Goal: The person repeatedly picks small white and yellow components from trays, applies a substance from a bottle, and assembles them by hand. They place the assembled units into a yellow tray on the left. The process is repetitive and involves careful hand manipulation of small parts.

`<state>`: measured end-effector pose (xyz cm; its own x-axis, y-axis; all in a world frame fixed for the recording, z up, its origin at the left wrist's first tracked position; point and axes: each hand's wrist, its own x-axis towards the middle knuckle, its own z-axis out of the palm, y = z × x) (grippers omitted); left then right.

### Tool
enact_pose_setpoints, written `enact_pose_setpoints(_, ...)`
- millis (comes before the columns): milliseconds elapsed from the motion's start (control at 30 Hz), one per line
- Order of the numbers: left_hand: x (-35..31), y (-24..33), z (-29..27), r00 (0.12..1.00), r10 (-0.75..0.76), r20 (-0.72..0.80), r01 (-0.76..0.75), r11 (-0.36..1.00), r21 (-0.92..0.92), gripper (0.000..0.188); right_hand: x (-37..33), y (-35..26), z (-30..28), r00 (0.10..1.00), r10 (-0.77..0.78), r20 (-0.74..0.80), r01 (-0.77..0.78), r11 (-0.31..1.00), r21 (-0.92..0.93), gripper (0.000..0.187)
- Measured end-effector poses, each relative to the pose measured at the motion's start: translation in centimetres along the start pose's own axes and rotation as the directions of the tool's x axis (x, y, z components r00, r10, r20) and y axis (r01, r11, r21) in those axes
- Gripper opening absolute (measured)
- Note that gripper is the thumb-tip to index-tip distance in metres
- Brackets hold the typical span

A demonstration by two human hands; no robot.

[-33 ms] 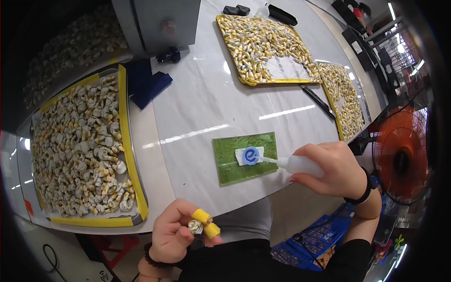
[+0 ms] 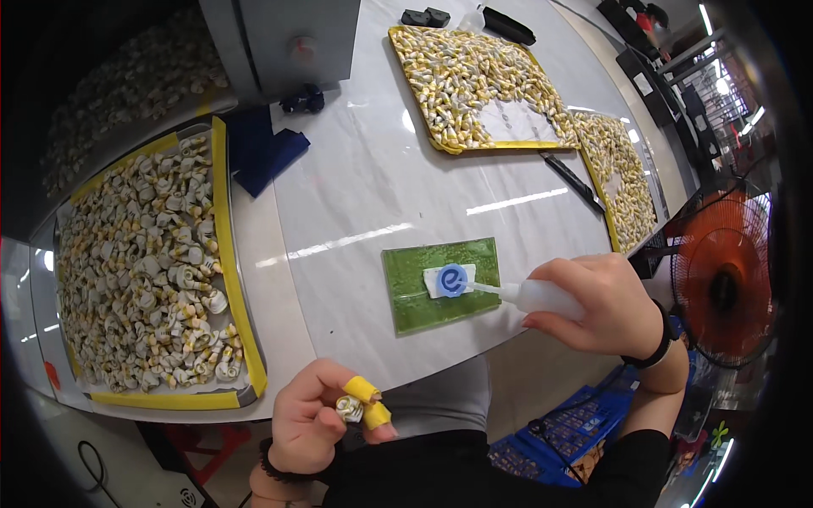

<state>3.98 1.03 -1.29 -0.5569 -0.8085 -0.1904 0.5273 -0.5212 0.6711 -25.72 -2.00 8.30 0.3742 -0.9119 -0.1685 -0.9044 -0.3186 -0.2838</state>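
My left hand (image 2: 318, 416), with yellow tape wrapped round two fingertips, is closed on a small white-and-yellow figurine piece (image 2: 349, 409) near the table's front edge. In my right hand (image 2: 601, 303) is a translucent white squeeze bottle (image 2: 546, 298), held on its side. Its thin nozzle points left and its tip meets a small round blue disc (image 2: 451, 280) with a dark curved mark. Beneath the disc lies a white pad (image 2: 434, 285), on a green rectangular slab (image 2: 408, 313).
At the left stands a yellow-edged tray (image 2: 222, 195) heaped with similar pieces. Two more trays hold small yellow-and-white pieces: one at the back (image 2: 500, 146), one at the right (image 2: 611, 229). A black cutter knife (image 2: 574, 182) lies between them. An orange fan (image 2: 724, 284) is far right.
In my left hand the piece has shifted and tilted slightly, and the taped fingers have moved a little left. My right hand and the bottle have stayed put.
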Motion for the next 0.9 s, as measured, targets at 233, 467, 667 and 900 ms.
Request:
enact_pose_setpoints(233, 0.6, 0.1, -0.1, 1.0, 0.017, -0.021, -0.017, 1.0, -0.018, 0.052, 0.0, -0.3, -0.7, 0.999, -0.041, -0.003, 0.04, 0.995, -0.092, 0.028)
enact_pose_setpoints(467, 1.2, 0.3, 0.8, 0.995, 0.081, -0.058, -0.078, 0.995, 0.059, 0.041, 0.2, -0.4, -0.7, 0.999, -0.033, -0.004, 0.032, 0.997, -0.068, 0.028)
enact_pose_setpoints(667, 1.2, 0.4, 0.8, 0.994, 0.085, -0.067, -0.081, 0.995, 0.054, 0.043, 0.3, -0.1, -0.4, 0.999, -0.032, -0.012, 0.032, 0.999, -0.012, 0.026)
enact_pose_setpoints(900, 1.3, 0.2, 0.7, 0.996, 0.067, -0.06, -0.068, 0.998, -0.008, 0.045, 2.7, 1.0, -0.7, 0.986, 0.008, -0.167, 0.037, 0.964, 0.263, 0.026)
